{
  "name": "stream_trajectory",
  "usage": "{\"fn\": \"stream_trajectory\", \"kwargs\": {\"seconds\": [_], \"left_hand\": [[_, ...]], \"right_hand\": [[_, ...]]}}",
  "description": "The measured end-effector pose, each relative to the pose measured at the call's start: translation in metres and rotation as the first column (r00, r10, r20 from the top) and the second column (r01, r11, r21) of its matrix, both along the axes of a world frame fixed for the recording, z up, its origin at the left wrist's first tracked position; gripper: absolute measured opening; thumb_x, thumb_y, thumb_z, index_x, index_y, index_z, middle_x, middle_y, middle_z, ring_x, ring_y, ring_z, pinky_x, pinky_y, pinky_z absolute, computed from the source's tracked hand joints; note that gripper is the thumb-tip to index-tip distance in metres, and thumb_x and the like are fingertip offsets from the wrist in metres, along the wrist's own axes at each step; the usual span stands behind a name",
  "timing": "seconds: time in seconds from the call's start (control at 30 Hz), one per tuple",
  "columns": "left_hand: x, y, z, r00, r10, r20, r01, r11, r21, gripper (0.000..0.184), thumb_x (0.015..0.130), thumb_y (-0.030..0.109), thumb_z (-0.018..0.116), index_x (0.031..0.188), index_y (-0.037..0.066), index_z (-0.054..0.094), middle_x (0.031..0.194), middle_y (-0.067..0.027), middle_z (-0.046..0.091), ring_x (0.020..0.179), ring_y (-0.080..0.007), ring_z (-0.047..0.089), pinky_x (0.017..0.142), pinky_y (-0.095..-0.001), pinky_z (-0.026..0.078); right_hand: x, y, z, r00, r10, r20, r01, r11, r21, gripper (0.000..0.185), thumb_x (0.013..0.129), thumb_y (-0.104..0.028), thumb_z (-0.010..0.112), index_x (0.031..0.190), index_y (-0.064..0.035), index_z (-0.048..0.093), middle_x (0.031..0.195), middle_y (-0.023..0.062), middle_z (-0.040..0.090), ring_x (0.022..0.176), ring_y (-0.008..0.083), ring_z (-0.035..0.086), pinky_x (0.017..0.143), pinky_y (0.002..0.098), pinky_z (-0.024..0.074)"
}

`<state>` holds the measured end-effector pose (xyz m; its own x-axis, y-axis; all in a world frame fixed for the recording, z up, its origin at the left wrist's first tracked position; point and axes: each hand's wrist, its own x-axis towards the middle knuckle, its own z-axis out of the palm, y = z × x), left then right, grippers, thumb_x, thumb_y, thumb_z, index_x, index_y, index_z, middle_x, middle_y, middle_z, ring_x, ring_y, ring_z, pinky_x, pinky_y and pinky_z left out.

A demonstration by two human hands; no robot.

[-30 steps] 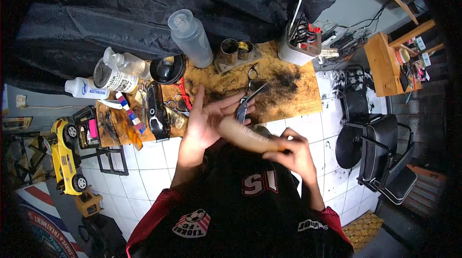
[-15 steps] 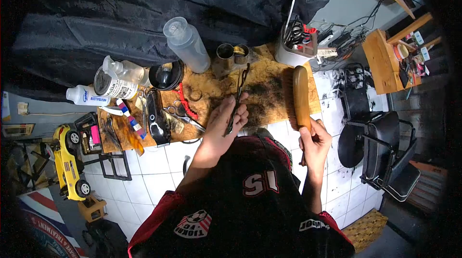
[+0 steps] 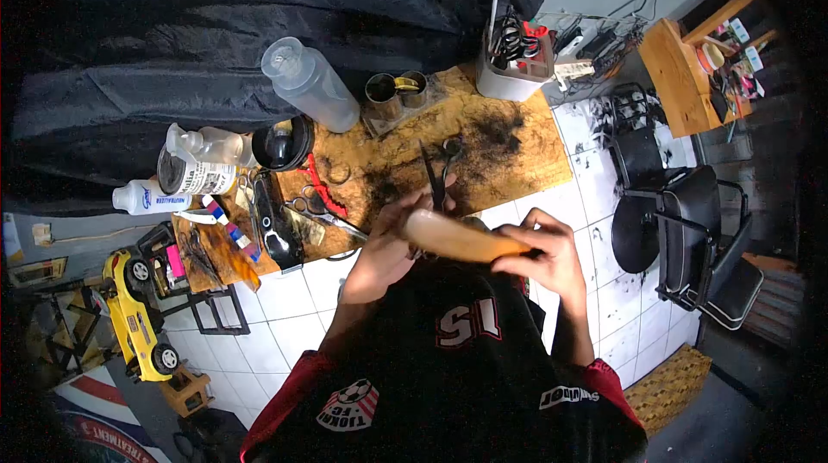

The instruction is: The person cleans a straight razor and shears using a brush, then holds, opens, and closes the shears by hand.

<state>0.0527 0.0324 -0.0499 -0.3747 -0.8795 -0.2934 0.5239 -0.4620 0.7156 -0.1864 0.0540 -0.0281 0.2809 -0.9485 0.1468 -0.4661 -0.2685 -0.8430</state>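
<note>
My left hand [image 3: 384, 254] is closed around dark scissors [image 3: 434, 180]; their upper part sticks up above my fingers, and the rest is hidden behind the brush. Between the thumb and fingers of my right hand [image 3: 550, 258] is the end of a wooden-backed brush [image 3: 461, 239]. The brush lies roughly level in front of my left hand and overlaps it from this angle. Its wooden back faces me, so the bristles are mostly hidden. Both hands are above the near edge of a wooden table [image 3: 539, 157] strewn with dark hair clippings.
Black clippers [image 3: 278, 234], steel scissors [image 3: 323, 211] and a red-handled tool [image 3: 324, 187] lie left. A clear bottle [image 3: 323, 88], black bowl [image 3: 283, 145] and metal cups [image 3: 398, 99] stand behind. A tool bin [image 3: 516, 70] is back right; a black chair [image 3: 699, 230] stands right.
My right hand has swung the brush from upright at the right to nearly level, across to my left hand. My left hand still grips the scissors, which have turned.
</note>
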Motion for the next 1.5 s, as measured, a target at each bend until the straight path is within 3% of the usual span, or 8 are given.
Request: {"fn": "stream_trajectory", "kwargs": {"seconds": [0.23,0.43,0.5,0.7,0.93,1.17,1.4,1.5], "left_hand": [[0.015,0.006,0.01,0.985,-0.174,0.0,0.174,0.985,-0.011,0.033,0.098,0.016,0.044,0.125,-0.005,0.044,0.094,-0.0057,0.05,0.074,-0.0132,0.048,0.064,-0.0258,0.038],[0.025,0.01,-0.008,0.992,-0.069,-0.102,0.084,0.985,0.148,0.03,0.092,0.01,0.051,0.119,-0.003,0.051,0.085,-0.0044,0.05,0.073,-0.0109,0.047,0.062,-0.0242,0.039],[0.028,0.008,0.003,0.988,-0.152,0.001,0.152,0.987,0.058,0.029,0.088,0.01,0.052,0.114,-0.003,0.052,0.081,-0.0037,0.051,0.072,-0.0101,0.047,0.062,-0.023,0.039],[0.025,0.009,0.015,0.98,-0.159,-0.123,0.158,0.987,-0.015,0.045,0.088,0.012,0.053,0.128,-0.006,0.044,0.084,-0.0033,0.049,0.072,-0.009,0.044,0.061,-0.0226,0.036],[0.022,0.01,0.004,0.999,-0.018,-0.03,0.018,1.0,0.0,0.039,0.091,0.004,0.051,0.129,-0.004,0.046,0.098,-0.0058,0.056,0.084,-0.0122,0.053,0.071,-0.0252,0.044],[0.026,0.008,0.003,0.969,-0.239,0.064,0.238,0.971,0.017,0.038,0.096,0.004,0.043,0.134,-0.002,0.041,0.122,-0.0133,0.053,0.11,-0.0198,0.054,0.094,-0.0356,0.047],[0.017,0.007,0.005,0.962,-0.096,-0.256,0.068,0.991,-0.116,0.04,0.096,0.003,0.039,0.136,-0.003,0.037,0.138,-0.0172,0.041,0.125,-0.0287,0.044,0.103,-0.0467,0.039],[0.023,0.007,0.004,0.951,-0.181,-0.249,0.154,0.98,-0.123,0.044,0.095,0.002,0.04,0.138,-0.004,0.033,0.144,-0.0169,0.035,0.132,-0.0309,0.036,0.107,-0.0479,0.034]], "right_hand": [[-0.01,-0.026,0.019,0.854,-0.498,-0.153,0.461,0.859,-0.223,0.04,0.065,-0.013,0.082,0.098,0.0022,0.068,0.067,0.0055,0.05,0.06,0.0146,0.048,0.053,0.0264,0.0389],[-0.004,-0.014,0.01,0.99,0.101,-0.095,-0.098,0.995,0.029,0.046,0.058,-0.026,0.087,0.093,-0.0008,0.07,0.069,0.0065,0.052,0.062,0.0175,0.053,0.058,0.0284,0.0442],[-0.002,-0.015,0.003,0.998,0.021,-0.063,-0.022,1.0,-0.001,0.045,0.059,-0.024,0.086,0.093,0.0002,0.07,0.069,0.0064,0.052,0.061,0.0181,0.052,0.059,0.0297,0.0447],[-0.003,-0.033,0.01,0.842,-0.488,-0.228,0.462,0.872,-0.162,0.04,0.063,-0.016,0.084,0.095,0.0029,0.068,0.068,0.0082,0.052,0.062,0.0165,0.05,0.055,0.0286,0.041],[0.0,-0.018,0.014,0.99,0.133,-0.049,-0.131,0.991,0.037,0.046,0.057,-0.023,0.087,0.094,-0.0001,0.07,0.07,0.0068,0.055,0.062,0.0163,0.053,0.057,0.0268,0.0433],[-0.003,-0.036,0.012,0.854,-0.48,-0.199,0.455,0.876,-0.162,0.041,0.061,-0.015,0.085,0.094,0.0023,0.069,0.07,0.0074,0.055,0.062,0.0165,0.053,0.058,0.0272,0.0441],[0.001,-0.02,0.017,0.987,0.091,-0.129,-0.097,0.995,-0.037,0.047,0.057,-0.021,0.086,0.096,0.0004,0.07,0.07,0.0074,0.053,0.061,0.018,0.052,0.058,0.0282,0.0438],[0.005,-0.025,0.001,0.975,-0.171,-0.142,0.143,0.971,-0.19,0.045,0.059,-0.02,0.085,0.096,0.0007,0.069,0.07,0.0075,0.053,0.061,0.0177,0.051,0.057,0.0285,0.0435]]}}
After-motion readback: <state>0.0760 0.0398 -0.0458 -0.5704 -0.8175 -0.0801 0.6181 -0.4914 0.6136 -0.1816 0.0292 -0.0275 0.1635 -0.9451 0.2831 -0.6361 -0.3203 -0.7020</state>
